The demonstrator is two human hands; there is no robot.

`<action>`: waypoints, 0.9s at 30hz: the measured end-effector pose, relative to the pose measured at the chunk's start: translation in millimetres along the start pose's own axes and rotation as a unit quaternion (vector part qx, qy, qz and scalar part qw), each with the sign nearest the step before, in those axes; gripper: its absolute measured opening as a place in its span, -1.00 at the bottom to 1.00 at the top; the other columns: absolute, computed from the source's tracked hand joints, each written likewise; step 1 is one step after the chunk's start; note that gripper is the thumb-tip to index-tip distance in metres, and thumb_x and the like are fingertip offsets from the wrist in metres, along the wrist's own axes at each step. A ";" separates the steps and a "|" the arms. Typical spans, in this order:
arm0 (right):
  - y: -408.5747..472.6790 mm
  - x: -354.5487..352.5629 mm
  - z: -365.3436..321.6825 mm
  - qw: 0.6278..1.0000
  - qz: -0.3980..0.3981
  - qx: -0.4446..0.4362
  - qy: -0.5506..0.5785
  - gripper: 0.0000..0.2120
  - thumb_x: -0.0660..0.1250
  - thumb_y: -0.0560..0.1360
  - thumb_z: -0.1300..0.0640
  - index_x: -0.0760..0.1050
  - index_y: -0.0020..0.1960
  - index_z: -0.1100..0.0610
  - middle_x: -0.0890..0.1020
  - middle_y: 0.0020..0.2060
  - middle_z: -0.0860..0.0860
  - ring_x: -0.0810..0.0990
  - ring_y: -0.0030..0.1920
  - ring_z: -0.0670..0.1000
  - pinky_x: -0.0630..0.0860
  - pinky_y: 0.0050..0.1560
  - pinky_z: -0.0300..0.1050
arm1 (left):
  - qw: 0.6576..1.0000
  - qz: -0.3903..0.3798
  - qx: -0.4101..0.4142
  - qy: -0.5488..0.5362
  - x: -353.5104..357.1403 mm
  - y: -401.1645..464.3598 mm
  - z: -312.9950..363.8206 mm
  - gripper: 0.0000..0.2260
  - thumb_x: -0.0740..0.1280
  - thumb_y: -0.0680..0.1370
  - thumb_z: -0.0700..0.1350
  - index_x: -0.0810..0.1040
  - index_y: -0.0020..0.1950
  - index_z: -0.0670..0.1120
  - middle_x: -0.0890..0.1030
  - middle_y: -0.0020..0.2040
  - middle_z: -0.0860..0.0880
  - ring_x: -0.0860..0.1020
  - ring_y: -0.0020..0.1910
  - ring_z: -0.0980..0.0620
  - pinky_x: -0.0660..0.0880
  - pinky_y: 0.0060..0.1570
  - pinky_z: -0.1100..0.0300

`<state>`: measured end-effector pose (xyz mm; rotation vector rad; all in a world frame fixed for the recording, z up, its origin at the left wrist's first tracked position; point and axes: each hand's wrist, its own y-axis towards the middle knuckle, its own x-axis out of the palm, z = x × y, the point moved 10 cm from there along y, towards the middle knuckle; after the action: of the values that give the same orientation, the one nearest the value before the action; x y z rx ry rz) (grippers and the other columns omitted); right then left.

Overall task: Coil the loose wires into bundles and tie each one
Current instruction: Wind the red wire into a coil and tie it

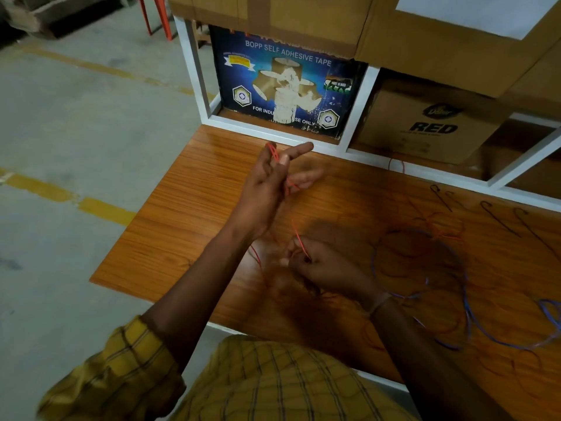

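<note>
A thin red wire (299, 238) runs between my two hands above the wooden table (188, 214). My left hand (270, 183) is raised with its fingers stretched out, and the red wire is looped around the fingertips near the top. My right hand (318, 265) is lower, nearer to me, with its fingers curled, pinching the same red wire. A loose blue wire (464, 296) lies in wide loops on the table to the right, tangled with more red wire (437, 232).
Several dark hooked wire pieces (498, 217) lie at the table's far right. White shelving (273, 129) behind the table holds a blue adhesive-tape carton (282, 86) and brown cardboard boxes (425, 123). Concrete floor with yellow lines lies to the left; a red chair (158, 16) stands at the back.
</note>
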<state>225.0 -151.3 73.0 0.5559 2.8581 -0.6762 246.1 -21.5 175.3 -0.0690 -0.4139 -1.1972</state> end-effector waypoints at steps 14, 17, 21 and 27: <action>-37.3 -101.9 -61.6 0.930 0.149 -0.191 -0.275 -0.74 0.42 0.44 0.27 0.71 -0.01 -0.05 0.63 -0.25 0.02 0.56 -0.23 -0.05 0.44 -0.22 -0.28 | 0.853 -0.168 -0.045 0.491 6.9 -38.9 -46.1 -0.52 0.04 0.77 0.11 0.10 0.66 0.00 0.57 -0.31 -0.02 0.55 -0.36 0.14 0.51 -0.26 0.12; -39.5 -111.8 -80.0 0.900 0.227 -0.247 -0.279 -0.80 0.49 0.42 0.35 0.71 -0.02 0.11 0.59 -0.21 0.01 0.52 -0.16 -0.17 0.34 -0.13 -0.46 | 0.855 -0.198 -0.088 0.471 12.1 -48.8 -41.6 -0.57 0.11 0.75 0.12 0.24 0.58 -0.01 0.50 -0.30 0.06 0.53 -0.34 0.24 0.38 -0.29 0.37; -38.5 -125.4 -81.9 0.890 0.294 -0.242 -0.248 -0.72 0.59 0.39 0.24 0.66 0.07 0.17 0.62 -0.15 0.00 0.56 -0.15 -0.16 0.43 -0.15 -0.35 | 0.883 -0.217 -0.106 0.402 9.5 -59.5 -38.3 -0.78 0.22 0.74 0.05 0.47 0.36 0.05 0.49 -0.30 0.11 0.51 -0.31 0.15 0.57 -0.25 0.18; -39.2 -132.5 -57.9 0.895 0.357 -0.212 -0.164 -0.53 0.57 0.39 0.24 0.54 0.26 0.08 0.61 -0.17 -0.05 0.56 -0.15 -0.20 0.42 -0.13 -0.41 | 0.933 -0.151 -0.093 0.312 17.2 -70.6 -23.6 -0.79 0.18 0.77 -0.06 0.50 -0.01 -0.06 0.39 -0.37 0.03 0.41 -0.37 0.08 0.54 -0.18 0.02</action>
<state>328.1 -199.6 170.4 1.1783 2.1354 -0.0076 193.2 -69.3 147.8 0.2182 0.2602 -1.4824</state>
